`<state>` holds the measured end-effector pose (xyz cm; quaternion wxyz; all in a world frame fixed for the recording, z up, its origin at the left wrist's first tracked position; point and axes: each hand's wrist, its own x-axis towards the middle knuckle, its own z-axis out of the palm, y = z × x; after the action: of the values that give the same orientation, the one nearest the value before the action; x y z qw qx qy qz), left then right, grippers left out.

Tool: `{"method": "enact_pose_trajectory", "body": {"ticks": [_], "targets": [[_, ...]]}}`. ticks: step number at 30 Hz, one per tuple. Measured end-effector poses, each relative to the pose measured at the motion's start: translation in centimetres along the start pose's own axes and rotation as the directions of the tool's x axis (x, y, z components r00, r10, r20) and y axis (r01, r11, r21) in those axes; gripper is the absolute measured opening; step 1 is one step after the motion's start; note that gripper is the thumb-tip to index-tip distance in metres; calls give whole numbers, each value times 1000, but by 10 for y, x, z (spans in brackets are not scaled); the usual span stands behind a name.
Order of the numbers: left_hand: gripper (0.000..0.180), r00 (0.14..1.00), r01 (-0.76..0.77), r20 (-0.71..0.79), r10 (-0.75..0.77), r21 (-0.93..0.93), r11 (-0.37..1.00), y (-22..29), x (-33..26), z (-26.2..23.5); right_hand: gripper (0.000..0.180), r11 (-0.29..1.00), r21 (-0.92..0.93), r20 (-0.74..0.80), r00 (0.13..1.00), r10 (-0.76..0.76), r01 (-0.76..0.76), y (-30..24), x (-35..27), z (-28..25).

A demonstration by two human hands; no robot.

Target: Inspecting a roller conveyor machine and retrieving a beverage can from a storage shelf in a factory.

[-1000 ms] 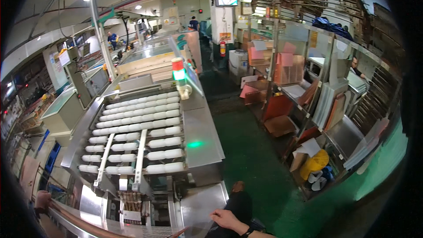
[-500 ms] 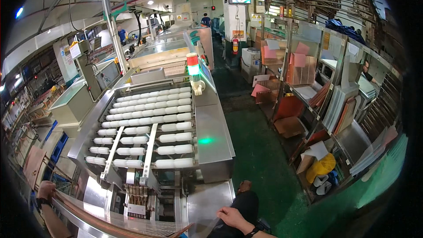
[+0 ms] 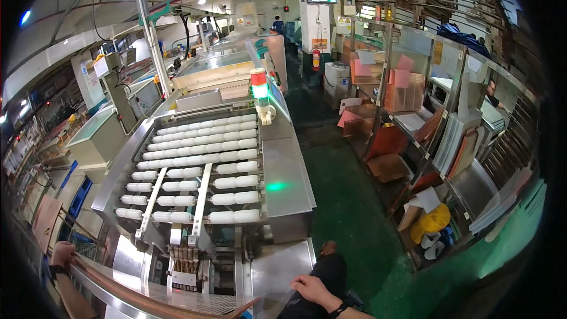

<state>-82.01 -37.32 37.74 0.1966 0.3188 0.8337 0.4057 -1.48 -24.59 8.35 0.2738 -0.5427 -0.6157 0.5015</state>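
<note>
My left hand [image 3: 62, 254] is at the lower left, fingers curled over the near left corner of thin copper-coloured panels [image 3: 127, 293]. The panels lie along a metal rail [image 3: 112, 301] at the lower edge. How far the fingers wrap round the corner is partly hidden. My right hand [image 3: 310, 289] rests above my dark-clad thigh, its fingers bent together and nothing visible in them. Ahead of me stands a conveyor with white rollers [image 3: 207, 145]. Two pale guide bars [image 3: 202, 201] run over its nearer rollers.
A signal lamp [image 3: 258, 85], red above and lit green, stands on the machine's right side. Along the right, a metal shelf rack [image 3: 425, 153] holds boards and sheets, with a yellow item [image 3: 430, 223] low down. Green floor [image 3: 348, 212] runs between. One person [image 3: 277, 25] is far back.
My hands and the panels keep nearly the same places. The view has shifted slightly. A person seen at the back left half a second ago is no longer visible.
</note>
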Motion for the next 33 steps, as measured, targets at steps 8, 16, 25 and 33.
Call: {"method": "enact_pose_trajectory", "body": {"ticks": [8, 16, 25, 33], "targets": [[18, 997, 76, -2, -77, 232, 970, 12, 1, 5, 20, 998, 18, -18, 998, 57, -57, -9, -2, -5], [17, 989, 134, -99, -106, 337, 932, 61, -40, 29, 18, 984, 141, 46, 994, 104, -110, -6, -1, -5], [19, 994, 100, -73, -80, 340, 935, 47, -29, 22, 18, 998, 64, -33, 999, -20, 22, -8, -3, -3], [16, 982, 187, -19, -187, 113, 976, 49, -28, 19, 19, 999, 40, -25, 999, 31, -30, -15, -5, -7]]}}
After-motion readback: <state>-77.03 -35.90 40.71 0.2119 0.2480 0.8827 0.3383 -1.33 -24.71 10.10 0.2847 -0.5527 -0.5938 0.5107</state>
